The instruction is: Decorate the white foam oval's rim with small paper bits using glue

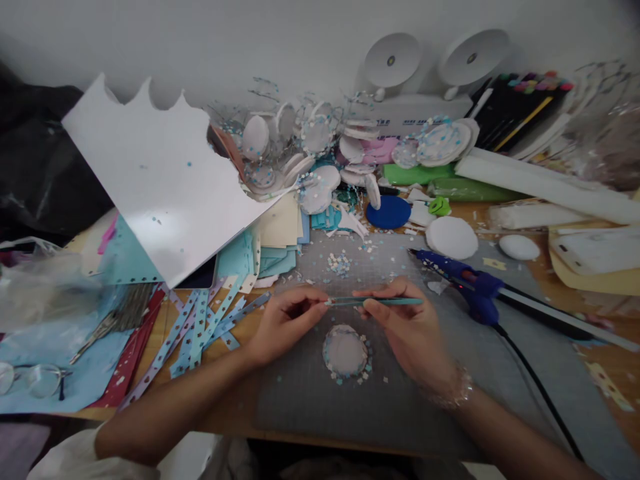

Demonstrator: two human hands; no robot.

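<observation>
My right hand (407, 327) is closed round a pair of teal tweezers (400, 301), held level with the tips pointing left. At those tips, my left hand (291, 317) pinches with thumb and forefinger; a tiny pale piece seems to sit there, too small to make out surely. Just below both hands, a round white disc (346, 351) edged with small blue and white paper flowers lies on the grey cutting mat (310, 407). Beyond the hands is a little heap of tiny paper flowers (339, 264).
A blue glue gun (465, 279) lies at the right, its black cord (537, 380) running toward the front edge. Punched paper strips (193, 333), a large white sheet (160, 180) and eyeglasses (35, 379) are at the left. Decorated discs and a dark blue oval (389, 212) crowd the back.
</observation>
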